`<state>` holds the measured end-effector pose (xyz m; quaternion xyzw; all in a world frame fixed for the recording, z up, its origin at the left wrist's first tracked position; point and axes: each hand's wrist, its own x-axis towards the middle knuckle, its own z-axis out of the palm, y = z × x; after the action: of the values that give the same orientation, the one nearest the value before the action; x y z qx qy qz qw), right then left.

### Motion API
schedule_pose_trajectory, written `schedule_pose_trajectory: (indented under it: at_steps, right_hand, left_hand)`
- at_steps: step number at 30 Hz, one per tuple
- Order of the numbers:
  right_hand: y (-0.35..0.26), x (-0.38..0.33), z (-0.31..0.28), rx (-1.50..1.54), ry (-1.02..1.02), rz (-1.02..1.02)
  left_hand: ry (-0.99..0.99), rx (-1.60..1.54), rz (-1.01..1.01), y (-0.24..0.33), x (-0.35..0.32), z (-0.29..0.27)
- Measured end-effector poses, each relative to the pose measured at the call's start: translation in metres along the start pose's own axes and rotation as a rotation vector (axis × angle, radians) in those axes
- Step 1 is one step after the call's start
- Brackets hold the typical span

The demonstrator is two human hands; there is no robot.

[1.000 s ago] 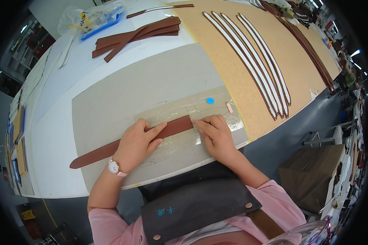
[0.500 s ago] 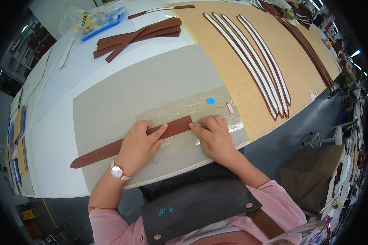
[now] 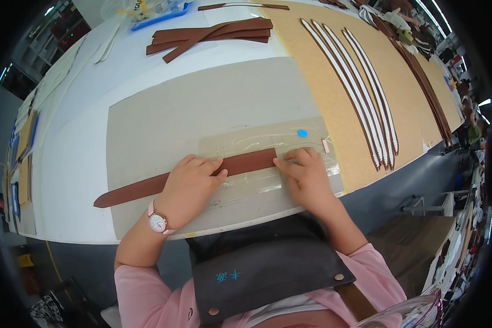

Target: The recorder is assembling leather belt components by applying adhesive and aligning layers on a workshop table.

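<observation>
On the white table [image 3: 82,164], a long brown leather strap [image 3: 126,192] lies across a clear plastic sheet [image 3: 246,143]. Both hands, left [image 3: 188,186] and right [image 3: 306,175], press flat, apart; uneven pressure could skew the strap.

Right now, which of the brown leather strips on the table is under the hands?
The single brown strip on the grey mat: the left hand presses on it, the right hand meets its end. The other brown strips lie piled far across the table.
</observation>
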<state>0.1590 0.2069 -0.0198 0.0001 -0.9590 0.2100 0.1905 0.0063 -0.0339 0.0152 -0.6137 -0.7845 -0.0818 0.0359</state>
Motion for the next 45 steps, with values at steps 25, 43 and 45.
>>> schedule_pose_trajectory:
  at_steps: [25, 43, 45]
  right_hand:
    - [-0.057, 0.088, 0.034, 0.425, -0.272, 0.258]
    - [-0.060, 0.082, 0.059, 0.288, -0.270, 0.191]
    - [-0.064, 0.084, 0.057, 0.260, -0.259, 0.184]
  left_hand:
    - [-0.077, -0.069, -0.069, -0.002, -0.007, 0.008]
    - [-0.169, -0.079, -0.039, -0.004, -0.005, 0.005]
    - [-0.279, -0.097, -0.052, -0.004, -0.003, -0.002]
